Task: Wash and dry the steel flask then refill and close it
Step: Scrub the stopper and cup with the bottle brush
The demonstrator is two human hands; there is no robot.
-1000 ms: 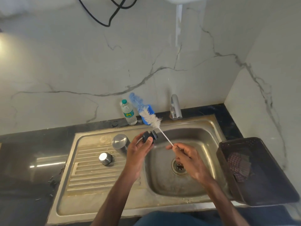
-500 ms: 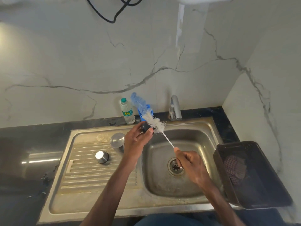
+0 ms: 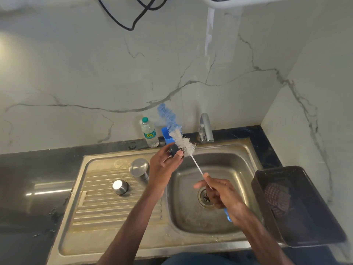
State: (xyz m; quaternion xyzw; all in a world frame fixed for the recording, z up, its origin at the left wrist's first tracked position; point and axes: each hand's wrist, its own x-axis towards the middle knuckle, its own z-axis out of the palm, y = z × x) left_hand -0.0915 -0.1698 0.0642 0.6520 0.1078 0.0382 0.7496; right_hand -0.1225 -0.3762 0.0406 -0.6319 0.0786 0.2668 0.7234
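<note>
My left hand (image 3: 164, 165) grips a dark flask stopper (image 3: 173, 149) above the sink's left rim. A white bottle brush (image 3: 183, 143) touches the stopper with its bristles; my right hand (image 3: 222, 195) holds its thin wire handle over the basin. The steel flask (image 3: 139, 170) stands inverted on the ribbed drainboard (image 3: 107, 205), partly hidden by my left wrist. A small steel cap (image 3: 120, 186) sits upside down to the flask's left.
The steel sink (image 3: 193, 222) has a drain under my right hand and a tap (image 3: 205, 129) behind. A plastic water bottle (image 3: 150, 132) and a blue holder (image 3: 166, 136) stand by the wall. A dark basket (image 3: 298, 234) with a checked cloth (image 3: 277, 197) sits right.
My left hand has turned the stopper away, hiding most of it behind the fingers. The brush head has slid along the stopper. The camera has tilted slightly, shifting the sink lower.
</note>
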